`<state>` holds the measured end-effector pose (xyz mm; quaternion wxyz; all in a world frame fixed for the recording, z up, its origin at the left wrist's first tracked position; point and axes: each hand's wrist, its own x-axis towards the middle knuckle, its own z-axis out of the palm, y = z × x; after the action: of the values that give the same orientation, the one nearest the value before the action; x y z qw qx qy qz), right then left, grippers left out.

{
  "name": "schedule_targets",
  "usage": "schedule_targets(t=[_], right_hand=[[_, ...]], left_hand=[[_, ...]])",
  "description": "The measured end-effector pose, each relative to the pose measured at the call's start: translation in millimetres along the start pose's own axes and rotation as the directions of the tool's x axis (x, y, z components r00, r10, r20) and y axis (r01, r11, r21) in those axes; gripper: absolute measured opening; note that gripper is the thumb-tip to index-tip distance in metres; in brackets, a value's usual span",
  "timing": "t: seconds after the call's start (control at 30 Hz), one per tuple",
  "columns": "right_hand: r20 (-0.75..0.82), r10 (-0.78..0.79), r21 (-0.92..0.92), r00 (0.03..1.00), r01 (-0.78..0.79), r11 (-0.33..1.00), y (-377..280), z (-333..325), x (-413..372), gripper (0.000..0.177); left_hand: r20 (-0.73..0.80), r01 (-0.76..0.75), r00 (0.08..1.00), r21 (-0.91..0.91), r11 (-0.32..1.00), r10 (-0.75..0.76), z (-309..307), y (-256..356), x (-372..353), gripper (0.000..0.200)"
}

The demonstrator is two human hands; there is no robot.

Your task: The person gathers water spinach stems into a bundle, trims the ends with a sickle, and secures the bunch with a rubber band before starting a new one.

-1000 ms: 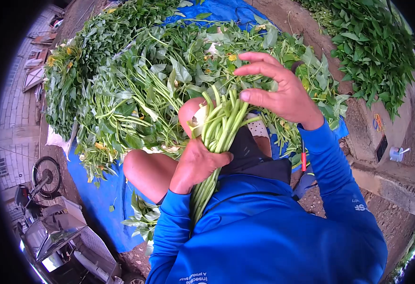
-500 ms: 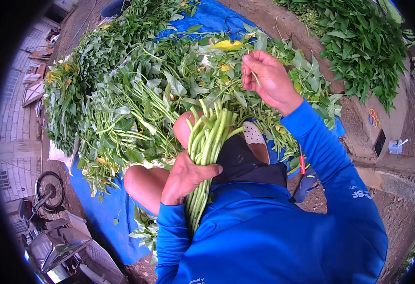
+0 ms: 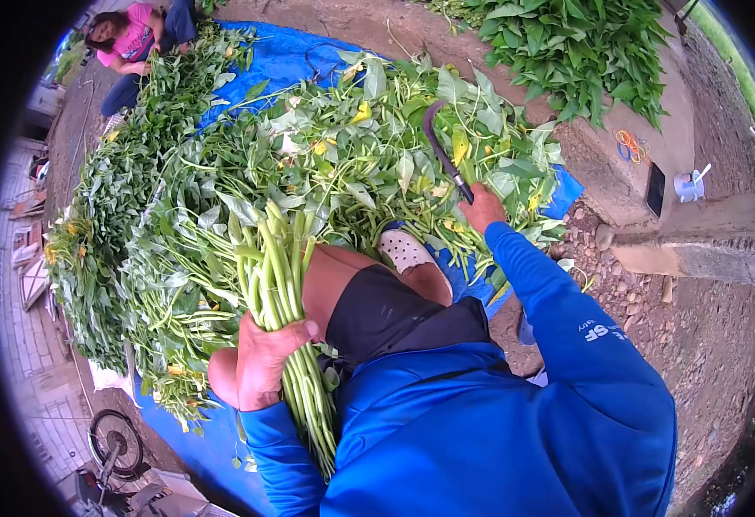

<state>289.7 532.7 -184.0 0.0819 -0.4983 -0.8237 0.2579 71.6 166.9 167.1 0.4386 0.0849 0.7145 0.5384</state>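
My left hand [image 3: 267, 351] is wrapped round a thick bundle of long green leafy-vegetable stems [image 3: 276, 280]. The bundle's cut ends point away from me, and its lower part runs down beside my lap. At the right, my right hand [image 3: 483, 208] is closed on the handle of a sickle [image 3: 436, 142]. The curved dark blade reaches up over a heap of leafy greens [image 3: 343, 185], apart from the bundle. Most of the handle is hidden inside my fingers.
A blue tarp [image 3: 282, 65] lies under the heap. Stacked greens [image 3: 575, 52] rest at the upper right, near a phone [image 3: 655, 189] and a white cup [image 3: 687, 187]. Another person [image 3: 140, 39] sits at the upper left. A motorcycle wheel [image 3: 116, 444] shows lower left.
My right hand, earlier raised and pinching a thin strand, now grips the sickle. My left hand still holds the stem bundle. The view has shifted, bringing the other person in at upper left.
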Motion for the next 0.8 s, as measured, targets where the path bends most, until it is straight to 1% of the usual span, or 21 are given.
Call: schedule_targets(t=[0.03, 0.07, 0.1, 0.13, 0.17, 0.2, 0.23, 0.27, 0.3, 0.33, 0.4, 0.43, 0.5, 0.6, 0.63, 0.73, 0.77, 0.8], right_hand=[[0.079, 0.075, -0.033, 0.994, -0.073, 0.997, 1.9, 0.8, 3.4, 0.04], [-0.01, 0.059, 0.052, 0.998, -0.058, 0.997, 2.5, -1.4, 4.0, 0.041], [-0.094, 0.039, 0.137, 0.995, -0.026, 0.99, 8.1, 1.2, 3.2, 0.043], [-0.169, 0.016, 0.223, 0.986, 0.022, 0.974, -1.7, -1.2, 1.5, 0.045], [-0.141, 0.051, 0.379, 0.989, 0.006, 0.925, -7.0, -8.3, -0.8, 0.044], [-0.095, 0.09, 0.522, 0.991, -0.027, 0.853, -22.8, -37.2, -11.9, 0.042], [-0.001, 0.07, 0.654, 0.998, -0.052, 0.755, -32.2, -61.6, -20.8, 0.038], [0.08, 0.044, 0.766, 0.996, -0.09, 0.637, -44.5, -88.1, -27.9, 0.036], [0.115, -0.043, 0.802, 0.992, -0.067, 0.594, -68.7, -121.4, -44.7, 0.036], [0.137, -0.13, 0.836, 0.982, -0.044, 0.548, -93.1, -151.0, -64.8, 0.037], [0.077, -0.276, 0.848, 0.958, 0.083, 0.523, -128.1, -178.9, -98.9, 0.041], [0.045, -0.359, 0.828, 0.932, 0.166, 0.535, -137.8, -184.2, -111.1, 0.043], [-0.01, -0.523, 0.773, 0.852, 0.339, 0.537, -149.0, -189.5, -125.0, 0.046], [0.026, -0.639, 0.72, 0.769, 0.429, 0.545, -153.9, -186.5, -124.0, 0.045], [0.038, -0.639, 0.708, 0.768, 0.431, 0.559, -152.2, -181.3, -124.3, 0.043], [0.016, -0.674, 0.689, 0.738, 0.481, 0.543, -154.0, -178.0, -122.1, 0.042], [0.021, -0.675, 0.69, 0.738, 0.478, 0.544, -154.6, -178.3, -122.2, 0.04], [0.037, -0.674, 0.689, 0.738, 0.47, 0.552, -155.7, -178.9, -120.9, 0.04]], left_hand=[[0.018, 0.013, 1.0, -0.015, 1.0, -0.013, 5.9, 4.8, 4.4, 0.027], [0.029, 0.018, 0.999, -0.034, 0.999, -0.017, 9.3, 10.1, 9.8, 0.027], [0.075, 0.054, 0.996, -0.065, 0.996, -0.049, 8.4, 9.5, 17.0, 0.025], [0.108, 0.088, 0.991, -0.108, 0.99, -0.076, 5.5, 6.5, 26.7, 0.04], [0.126, 0.063, 0.991, -0.097, 0.993, -0.05, 4.5, 8.1, 34.3, 0.047], [0.144, 0.048, 0.989, -0.084, 0.995, -0.036, 5.7, 8.5, 39.5, 0.053], [0.14, 0.061, 0.989, -0.104, 0.993, -0.046, 4.6, 4.9, 45.0, 0.053], [0.145, 0.068, 0.988, -0.121, 0.99, -0.05, 4.5, 2.8, 50.7, 0.053], [0.161, 0.084, 0.985, -0.154, 0.985, -0.059, 6.2, 4.1, 53.6, 0.053], [0.176, 0.105, 0.981, -0.151, 0.983, -0.078, 4.1, 0.4, 60.9, 0.057], [0.195, 0.076, 0.98, -0.188, 0.979, -0.038, 8.9, -0.6, 65.7, 0.067], [0.208, 0.093, 0.977, -0.193, 0.977, -0.052, 11.3, 0.9, 66.0, 0.07], [0.233, 0.123, 0.97, -0.209, 0.97, -0.072, 14.5, 4.2, 65.8, 0.075], [0.243, 0.124, 0.967, -0.166, 0.978, -0.081, 10.1, 2.8, 66.5, 0.076], [0.218, 0.129, 0.971, -0.152, 0.98, -0.094, 9.4, 3.8, 63.2, 0.075], [0.245, 0.133, 0.965, -0.154, 0.979, -0.093, 5.7, 2.5, 61.6, 0.075], [0.244, 0.146, 0.964, -0.143, 0.979, -0.108, 5.4, 7.0, 57.5, 0.043], [0.239, 0.14, 0.966, -0.149, 0.979, -0.102, 5.1, 8.0, 56.4, 0.043]])
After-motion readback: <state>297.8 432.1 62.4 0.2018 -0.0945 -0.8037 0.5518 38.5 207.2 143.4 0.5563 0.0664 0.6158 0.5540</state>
